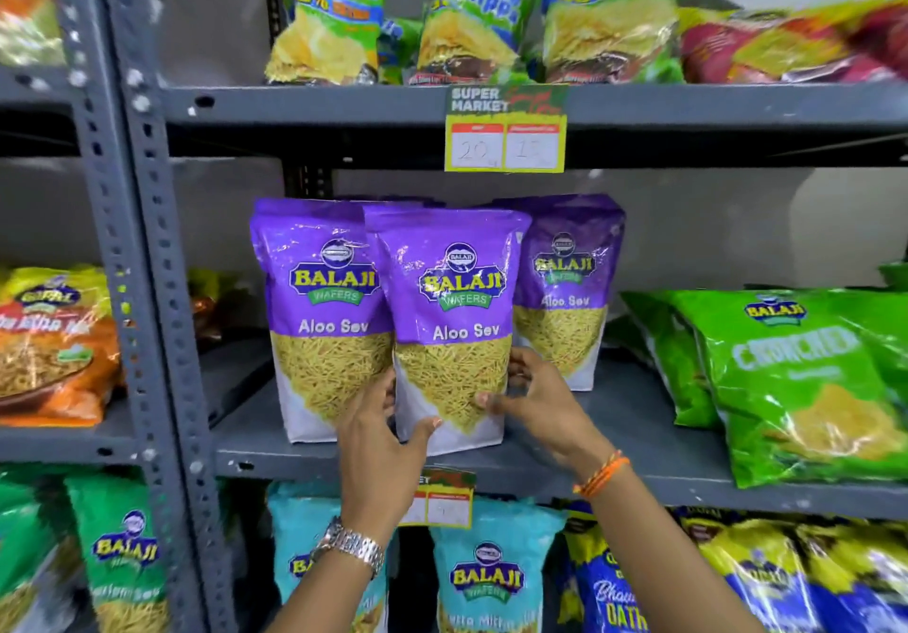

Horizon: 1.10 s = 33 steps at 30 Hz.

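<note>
A purple Aloo Sev packet (449,298) stands upright at the front of the grey middle shelf (614,441). My left hand (381,446) holds its lower left edge, thumb across the front. My right hand (533,399) holds its lower right edge, fingers behind and thumb on the front. Two more purple Aloo Sev packets stand behind it, one on the left (319,308) and one on the right (570,288). A metal watch is on my left wrist and orange threads on my right.
Green Crunchem bags (796,377) lie to the right on the same shelf. Chip bags (471,33) fill the shelf above, with a price tag (506,141) on its edge. Teal (486,578) and blue packets stand below. A grey perforated upright (152,288) is at left.
</note>
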Motion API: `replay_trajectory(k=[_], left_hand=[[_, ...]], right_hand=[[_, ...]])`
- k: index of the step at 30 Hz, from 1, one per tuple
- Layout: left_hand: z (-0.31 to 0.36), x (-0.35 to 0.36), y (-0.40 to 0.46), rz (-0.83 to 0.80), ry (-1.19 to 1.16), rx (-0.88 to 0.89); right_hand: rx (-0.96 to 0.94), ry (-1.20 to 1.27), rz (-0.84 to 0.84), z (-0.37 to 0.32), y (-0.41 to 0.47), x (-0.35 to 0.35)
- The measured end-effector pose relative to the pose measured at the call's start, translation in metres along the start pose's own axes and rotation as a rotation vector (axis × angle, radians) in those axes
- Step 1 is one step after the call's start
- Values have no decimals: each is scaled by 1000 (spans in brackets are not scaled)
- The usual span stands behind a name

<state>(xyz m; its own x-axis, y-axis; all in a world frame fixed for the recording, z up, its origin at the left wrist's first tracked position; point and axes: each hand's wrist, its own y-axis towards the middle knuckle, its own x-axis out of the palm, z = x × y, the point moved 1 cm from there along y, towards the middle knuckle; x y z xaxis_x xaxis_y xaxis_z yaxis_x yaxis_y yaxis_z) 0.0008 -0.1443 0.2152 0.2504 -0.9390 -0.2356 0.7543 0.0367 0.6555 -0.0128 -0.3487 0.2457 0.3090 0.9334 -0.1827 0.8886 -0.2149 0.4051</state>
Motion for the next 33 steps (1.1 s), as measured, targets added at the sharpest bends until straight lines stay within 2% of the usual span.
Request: replay_trajectory(k=[11,29,33], left_hand=[[37,66,12,-205,-120,26],[38,95,12,-267,-94,3],[37,95,12,-290,-74,18]], right_hand=[[-2,-140,242,-5,-26,-72],[70,-194,286,6,-29,-94],[100,-189,253,0,-36,-92]])
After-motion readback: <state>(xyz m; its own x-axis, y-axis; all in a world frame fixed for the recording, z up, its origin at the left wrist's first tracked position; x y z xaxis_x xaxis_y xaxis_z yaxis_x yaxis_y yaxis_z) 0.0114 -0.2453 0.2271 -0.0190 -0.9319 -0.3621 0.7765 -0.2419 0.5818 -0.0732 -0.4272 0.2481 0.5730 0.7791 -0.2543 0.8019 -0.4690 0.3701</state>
